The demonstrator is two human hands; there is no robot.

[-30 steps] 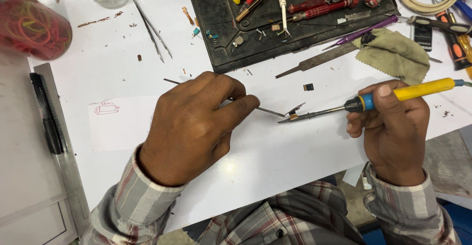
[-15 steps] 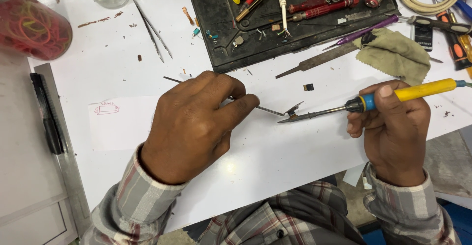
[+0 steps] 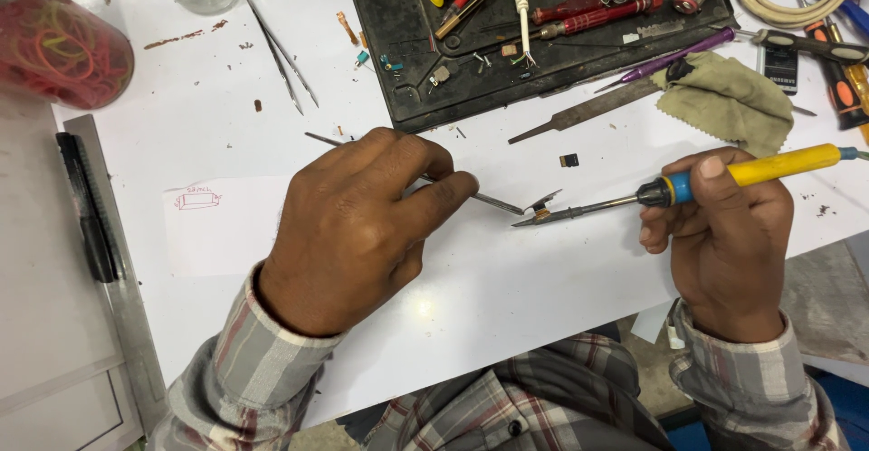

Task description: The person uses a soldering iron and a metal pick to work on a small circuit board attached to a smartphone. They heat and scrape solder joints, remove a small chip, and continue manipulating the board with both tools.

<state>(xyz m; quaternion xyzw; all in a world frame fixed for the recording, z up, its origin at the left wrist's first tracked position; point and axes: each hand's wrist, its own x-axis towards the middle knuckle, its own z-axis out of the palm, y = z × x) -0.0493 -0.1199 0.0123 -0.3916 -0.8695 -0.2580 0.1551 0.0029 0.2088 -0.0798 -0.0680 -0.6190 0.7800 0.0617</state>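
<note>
Pinching tweezers [image 3: 471, 196], left hand [image 3: 362, 225] beside component [image 3: 541, 205].

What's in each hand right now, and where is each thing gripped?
Left hand: metal tweezers, gripped mid-length, tips pinching a small part. Right hand: soldering iron, held by its yellow and blue handle.
</note>
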